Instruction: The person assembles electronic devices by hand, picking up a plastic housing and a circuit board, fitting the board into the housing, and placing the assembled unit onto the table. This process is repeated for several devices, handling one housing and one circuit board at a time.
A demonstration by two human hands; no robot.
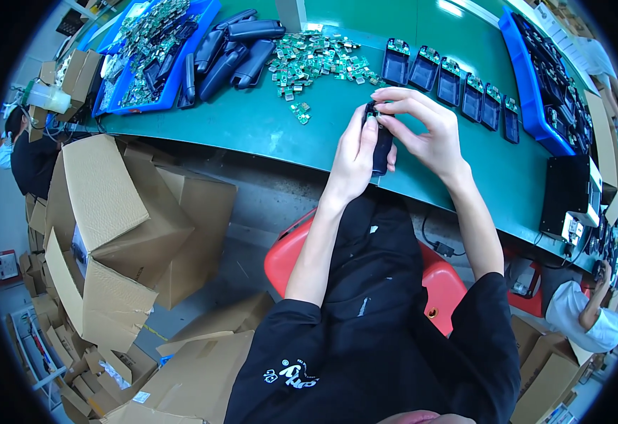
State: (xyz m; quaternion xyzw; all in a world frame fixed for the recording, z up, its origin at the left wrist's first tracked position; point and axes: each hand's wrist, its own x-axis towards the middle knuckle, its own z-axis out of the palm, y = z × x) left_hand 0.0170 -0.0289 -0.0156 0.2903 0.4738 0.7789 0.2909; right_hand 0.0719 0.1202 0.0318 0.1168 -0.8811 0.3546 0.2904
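Note:
Just past the table's near edge, my left hand (352, 159) wraps round a long black plastic casing (381, 159), holding it tilted upright, thumb on its upper part. My right hand (429, 127) has thumb and forefinger closed at the casing's far end, on a small circuit board (372, 114) mostly hidden by the fingers. Ahead and to the right, several open black casings (449, 86) stand in a row, each with a green board at its far end. A loose pile of small green circuit boards (316, 60) lies beyond my left hand.
More black casings (231, 53) lie heaped at the left, beside a blue bin (141, 108) full of boards. At the right stand another blue bin (524, 81) with dark parts and a black box-shaped device (560, 191). Cardboard boxes (136, 205) crowd the floor on the left.

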